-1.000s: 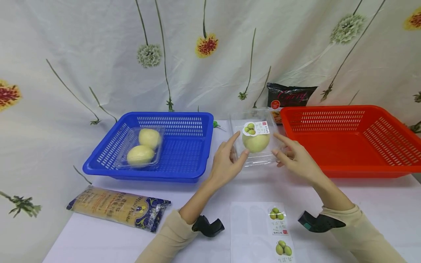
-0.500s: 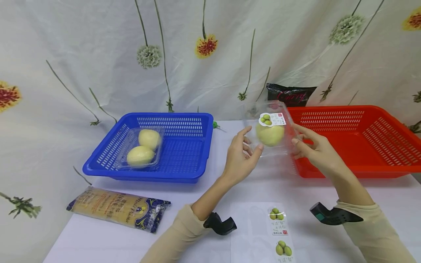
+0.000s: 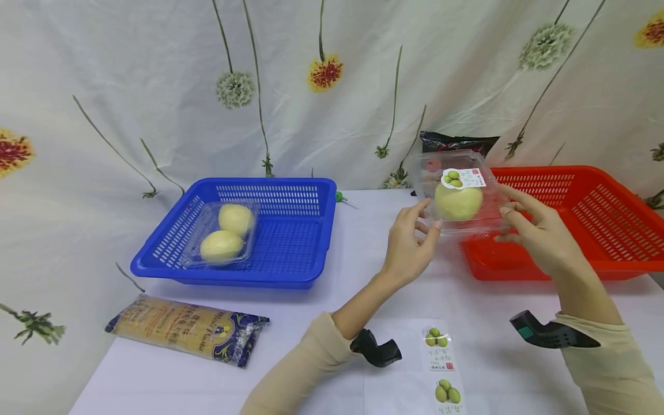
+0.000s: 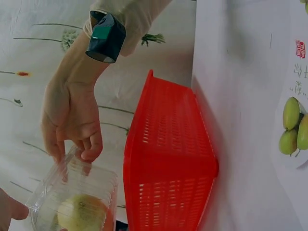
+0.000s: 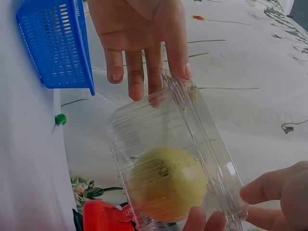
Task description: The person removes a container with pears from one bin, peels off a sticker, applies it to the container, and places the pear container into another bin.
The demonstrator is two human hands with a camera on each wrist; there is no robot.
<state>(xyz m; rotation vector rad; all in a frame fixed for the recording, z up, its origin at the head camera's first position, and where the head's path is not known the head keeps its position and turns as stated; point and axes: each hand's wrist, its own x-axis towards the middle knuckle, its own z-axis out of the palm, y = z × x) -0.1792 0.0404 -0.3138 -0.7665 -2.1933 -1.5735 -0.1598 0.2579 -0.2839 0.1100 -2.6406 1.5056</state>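
Note:
A clear plastic clamshell box [image 3: 456,227], lid down, is held up off the table. Inside it sits one round yellow-green fruit [image 5: 168,183]. On the lid is a white sticker [image 3: 469,178] with green fruit printed on it. My left hand [image 3: 410,245] grips the box's left edge, thumb at the rim and fingers at the side. The right hand [image 3: 544,230] grips the opposite edge, its fingers partly under the side. In the head view the box overlaps the near left corner of the red basket [image 3: 607,268].
A blue basket [image 3: 290,275] at the left holds another clear box [image 3: 192,248] with two pale fruits. A pasta bag [image 3: 187,328] lies in front of it. A sticker sheet [image 3: 396,369] lies near the front. Behind the red basket stands a black packet [image 3: 459,142].
Both hands have lifted the clear box off the table and carried it right, from between the baskets to the red basket's left edge. The baskets have not moved.

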